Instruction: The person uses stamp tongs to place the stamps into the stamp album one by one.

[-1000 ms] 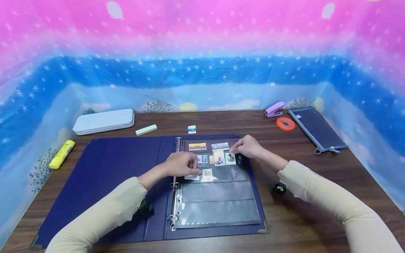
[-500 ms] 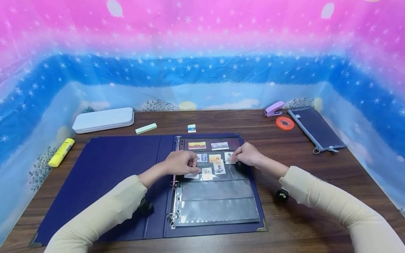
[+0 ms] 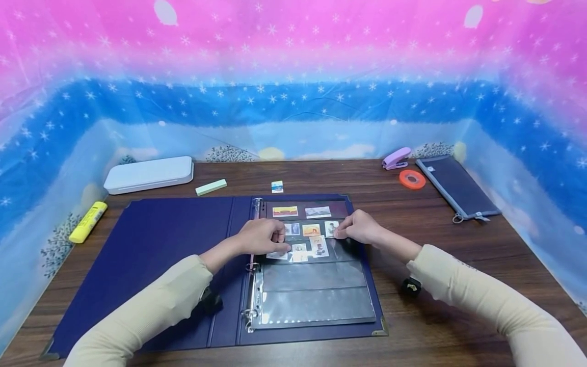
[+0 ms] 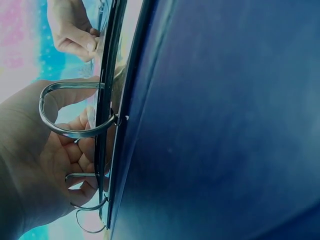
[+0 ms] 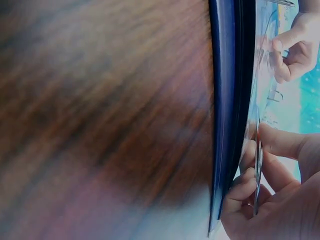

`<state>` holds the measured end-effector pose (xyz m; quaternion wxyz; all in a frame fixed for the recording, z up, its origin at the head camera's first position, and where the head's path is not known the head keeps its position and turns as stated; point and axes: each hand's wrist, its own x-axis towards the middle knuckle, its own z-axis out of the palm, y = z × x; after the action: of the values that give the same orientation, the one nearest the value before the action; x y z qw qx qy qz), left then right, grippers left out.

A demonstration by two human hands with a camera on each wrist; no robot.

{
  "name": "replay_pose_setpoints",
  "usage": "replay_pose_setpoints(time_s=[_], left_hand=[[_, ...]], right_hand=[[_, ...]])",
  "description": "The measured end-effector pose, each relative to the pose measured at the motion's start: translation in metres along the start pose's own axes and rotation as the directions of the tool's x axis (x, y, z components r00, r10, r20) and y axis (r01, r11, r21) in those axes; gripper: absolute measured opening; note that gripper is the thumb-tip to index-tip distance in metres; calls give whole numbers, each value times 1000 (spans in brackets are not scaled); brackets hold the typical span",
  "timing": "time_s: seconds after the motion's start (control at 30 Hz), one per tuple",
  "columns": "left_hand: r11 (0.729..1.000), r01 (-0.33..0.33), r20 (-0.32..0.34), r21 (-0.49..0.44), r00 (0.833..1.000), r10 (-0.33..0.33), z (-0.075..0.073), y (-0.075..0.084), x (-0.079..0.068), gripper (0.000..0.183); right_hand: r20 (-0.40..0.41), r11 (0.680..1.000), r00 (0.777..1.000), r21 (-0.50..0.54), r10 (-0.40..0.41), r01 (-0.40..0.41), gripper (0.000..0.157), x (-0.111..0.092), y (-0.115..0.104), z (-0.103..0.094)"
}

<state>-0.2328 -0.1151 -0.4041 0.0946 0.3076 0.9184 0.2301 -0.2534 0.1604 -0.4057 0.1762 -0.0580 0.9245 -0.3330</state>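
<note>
An open navy ring binder (image 3: 174, 255) holds a clear-pocketed stamp page (image 3: 316, 278). Rows of small stamps fill its upper part. My left hand (image 3: 261, 236) has curled fingers on the page, thumb and forefinger at the third pocket's edge; in the left wrist view it is beside a metal ring (image 4: 75, 132). My right hand (image 3: 359, 227) pinches thin metal tweezers (image 5: 258, 175), seen edge-on in the right wrist view. Left of those fingertips, a white stamp with a vehicle picture (image 3: 319, 246) lies across the third row's upper edge. The tweezers' tips are hard to make out.
Beyond the binder lie a loose blue-white stamp (image 3: 277, 187), a pale green bar (image 3: 211, 187) and a white case (image 3: 149, 175). A yellow tube (image 3: 88, 222) is at left. A purple stapler (image 3: 396, 158), orange tape roll (image 3: 411, 179) and dark zip pouch (image 3: 458, 186) are at right.
The vehicle stamp has moved from the second row nearer to me, onto the third row, uncovering an orange stamp. My right hand has come slightly nearer; my left hand has stayed put.
</note>
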Motion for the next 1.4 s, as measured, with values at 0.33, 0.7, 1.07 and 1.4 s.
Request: replay_pose_setpoints(time_s=[0.33,0.7,1.07,1.4], left_hand=[[1000,-9,-3,6,1000,9,0,-1,1,25],[1000,-15,-7,11,1000,15,-2,-1,0,25],[1000,16,-6,1,1000,-16,1,-1,1,24],[999,39,-19,-7,999,-39,3,4,3,24]], right_hand=[[27,982,984,-66,-174,176,13,0,3,-2],[93,933,935,-83,-344,351,13,3,7,-8],[160,820,830,-140,-534,554,11,11,11,-21],[-34,840,864,-258,-502,478,14,58,-11,-44]])
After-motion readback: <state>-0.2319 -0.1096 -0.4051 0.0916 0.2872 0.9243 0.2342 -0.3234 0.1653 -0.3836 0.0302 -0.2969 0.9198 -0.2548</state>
